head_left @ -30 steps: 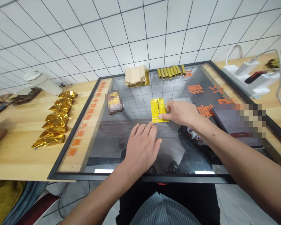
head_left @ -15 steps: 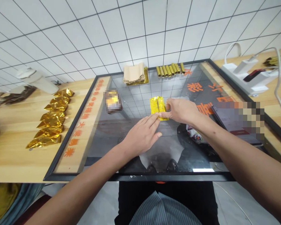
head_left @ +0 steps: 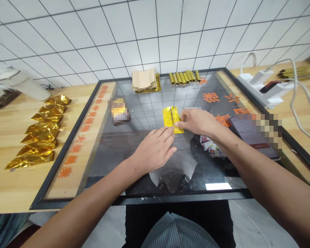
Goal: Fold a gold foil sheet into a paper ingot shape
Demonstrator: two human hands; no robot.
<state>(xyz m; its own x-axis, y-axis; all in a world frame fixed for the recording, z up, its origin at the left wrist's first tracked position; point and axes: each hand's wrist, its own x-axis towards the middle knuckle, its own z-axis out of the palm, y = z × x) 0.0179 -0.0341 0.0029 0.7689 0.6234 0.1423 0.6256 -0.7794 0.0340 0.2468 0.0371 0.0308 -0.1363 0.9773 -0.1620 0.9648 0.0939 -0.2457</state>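
Observation:
A small folded sheet of gold foil paper [head_left: 167, 115] lies on the dark glass top in front of me. Two of its edges meet in a seam near the middle. My left hand [head_left: 156, 148] rests flat with its fingers stretched out, the fingertips on the near edge of the foil. From the right, my right hand [head_left: 198, 120] has its thumb on the foil by the seam and its fingers bent at the right edge, gripping it. The fingers' undersides are hidden.
Along the back lie a stack of brown paper and foil sheets [head_left: 144, 81] and several rolled gold tubes [head_left: 184, 78]. Folded gold foil pieces [head_left: 41, 132] line the left. A phone [head_left: 251, 137], a power strip [head_left: 258, 89] with cables and a pale cup [head_left: 23, 84] stand around.
The view has shifted slightly, so the surroundings sit a little further left. My right thumb has moved slightly on the foil beside the seam; my left hand stays at the near edge.

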